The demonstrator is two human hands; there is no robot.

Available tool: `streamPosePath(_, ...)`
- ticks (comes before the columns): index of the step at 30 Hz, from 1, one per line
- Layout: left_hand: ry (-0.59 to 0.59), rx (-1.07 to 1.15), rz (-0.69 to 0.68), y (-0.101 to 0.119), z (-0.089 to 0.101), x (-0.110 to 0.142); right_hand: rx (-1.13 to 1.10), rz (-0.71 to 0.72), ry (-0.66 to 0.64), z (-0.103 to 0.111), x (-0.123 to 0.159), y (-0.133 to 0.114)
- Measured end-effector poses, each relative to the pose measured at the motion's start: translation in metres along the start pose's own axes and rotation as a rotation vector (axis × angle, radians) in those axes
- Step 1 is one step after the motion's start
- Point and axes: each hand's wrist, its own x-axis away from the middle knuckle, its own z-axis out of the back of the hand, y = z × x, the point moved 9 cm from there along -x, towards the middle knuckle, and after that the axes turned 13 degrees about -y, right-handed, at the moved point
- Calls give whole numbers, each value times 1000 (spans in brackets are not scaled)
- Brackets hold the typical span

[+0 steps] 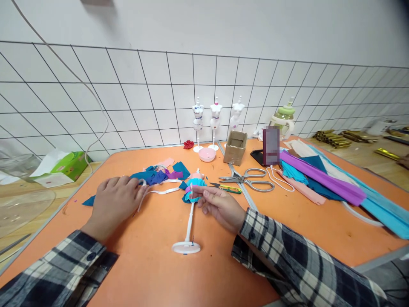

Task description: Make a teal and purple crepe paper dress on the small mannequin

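A small white mannequin stand (pixel 189 230) lies on its side on the orange table (pixel 159 273), its bust wrapped in teal and pink crepe paper (pixel 193 187). My right hand (pixel 219 207) is closed in a pinch at the mannequin's waist, on something thin I cannot make out. My left hand (pixel 115 202) rests on the table with fingers curled over a white ribbon strip (pixel 159 190), beside blue and purple paper scraps (pixel 158 175).
Silver scissors (pixel 251 180) and a small yellow-green snipper (pixel 227 187) lie right of the mannequin. Three small mannequins (pixel 215 115), a pink bowl (pixel 207 154), a cardboard box (pixel 235 147) and a phone stand at the back. Crepe paper rolls (pixel 322 177) lie at the right; a tissue box (pixel 62 167) at left.
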Motion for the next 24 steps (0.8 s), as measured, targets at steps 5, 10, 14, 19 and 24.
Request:
streamPosePath(5, 138, -165, -139, 45, 10, 12, 41, 29, 14, -3, 1, -3)
streamPosePath(10, 143, 122, -338, 85, 13, 25, -3, -96, -167, -23, 2, 14)
streamPosePath(14, 78, 291, -338, 92, 3, 26, -31, -143, -288, -37, 5, 20)
streamPosePath(19, -28, 468, -219, 79, -11, 22, -25, -174, -344, -41, 5, 26)
streamPosePath(24, -81, 588, -193, 75, -12, 21, 69, -204, -357, -37, 4, 32)
